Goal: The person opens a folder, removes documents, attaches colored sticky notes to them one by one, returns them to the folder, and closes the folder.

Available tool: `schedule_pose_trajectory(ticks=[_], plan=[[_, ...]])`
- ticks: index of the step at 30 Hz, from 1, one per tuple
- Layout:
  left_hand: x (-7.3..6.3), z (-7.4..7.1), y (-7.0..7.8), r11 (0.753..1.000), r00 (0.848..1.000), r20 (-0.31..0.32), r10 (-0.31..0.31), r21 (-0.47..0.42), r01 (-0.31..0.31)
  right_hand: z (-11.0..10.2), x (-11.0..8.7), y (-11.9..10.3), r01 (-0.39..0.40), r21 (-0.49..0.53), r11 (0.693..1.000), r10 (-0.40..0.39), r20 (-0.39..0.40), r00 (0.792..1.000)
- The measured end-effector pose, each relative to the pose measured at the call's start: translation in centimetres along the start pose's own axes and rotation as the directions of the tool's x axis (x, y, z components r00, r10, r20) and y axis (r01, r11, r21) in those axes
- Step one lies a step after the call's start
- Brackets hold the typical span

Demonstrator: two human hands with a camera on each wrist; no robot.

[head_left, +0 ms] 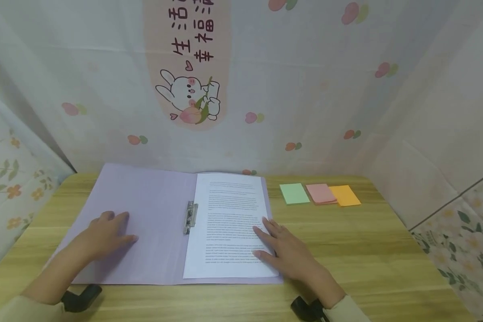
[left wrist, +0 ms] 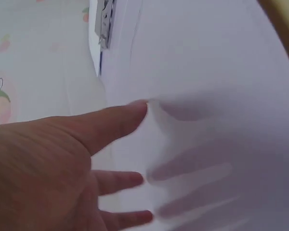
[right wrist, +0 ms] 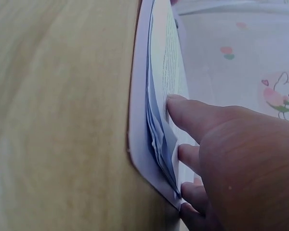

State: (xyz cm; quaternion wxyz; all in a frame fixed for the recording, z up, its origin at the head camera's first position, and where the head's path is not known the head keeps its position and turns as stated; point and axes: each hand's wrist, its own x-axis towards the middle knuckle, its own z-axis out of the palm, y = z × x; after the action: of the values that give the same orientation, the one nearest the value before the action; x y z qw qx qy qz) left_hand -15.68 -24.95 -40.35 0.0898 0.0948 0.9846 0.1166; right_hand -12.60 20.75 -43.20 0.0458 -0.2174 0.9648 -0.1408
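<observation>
Pages (head_left: 227,228) partly under right hand (head_left: 285,251)

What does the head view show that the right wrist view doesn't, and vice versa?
Only the head view shows the green, pink and orange sticky notes, and the wall lettering.

Only the right wrist view shows the layered edges of the printed sheets spreading apart, side-on.

Both show the purple folder, those sheets, the right hand with its fingers at the sheets, the wooden table and the rabbit print.
</observation>
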Motion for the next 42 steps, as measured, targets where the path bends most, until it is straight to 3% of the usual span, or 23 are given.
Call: schedule_pose_trajectory(ticks=[5,9,13,20,25,29,32,35,42], plan=[[1.1,0.4,1.5,0.996,0.998,-0.036,0.054,-0.075,-0.056,-0.1,0.0,-0.1,0.0,-0.011,1.0,0.0,0.003,1.0],[1.9,0.6,3.4,0.994,0.996,-0.054,0.065,-0.086,-0.07,-0.1,0.0,-0.1,0.0,-0.005,1.0,0.0,0.005,1.0],[2.4,1.1,5.1,0.992,0.999,-0.049,0.024,-0.122,-0.03,0.0,0.1,-0.1,0.006,0.002,1.0,-0.006,0.006,1.0],[3.4,2.3,6.9,0.965,0.998,0.005,-0.061,-0.255,0.06,0.0,0.2,-0.1,0.003,-0.009,1.0,-0.003,0.012,1.0],[3.8,3.5,7.5,0.959,0.998,-0.008,-0.067,-0.278,0.062,-0.1,0.1,0.0,-0.003,-0.009,1.0,0.003,0.016,1.0],[3.7,4.3,7.8,0.964,0.996,-0.066,-0.053,-0.265,0.034,-0.1,0.1,0.0,0.001,-0.011,1.0,-0.001,0.016,1.0],[3.4,4.7,8.0,0.973,0.993,-0.117,-0.022,-0.232,-0.006,-0.1,0.1,0.0,0.002,-0.009,1.0,-0.002,0.014,1.0],[2.9,4.9,8.2,0.982,0.989,-0.14,0.049,-0.176,-0.073,-0.2,0.1,0.1,0.0,-0.007,1.0,0.0,0.01,1.0],[0.4,4.9,8.3,0.964,0.97,-0.067,0.232,-0.114,-0.239,-0.1,0.1,0.1,0.018,0.007,1.0,-0.018,-0.002,1.0]])
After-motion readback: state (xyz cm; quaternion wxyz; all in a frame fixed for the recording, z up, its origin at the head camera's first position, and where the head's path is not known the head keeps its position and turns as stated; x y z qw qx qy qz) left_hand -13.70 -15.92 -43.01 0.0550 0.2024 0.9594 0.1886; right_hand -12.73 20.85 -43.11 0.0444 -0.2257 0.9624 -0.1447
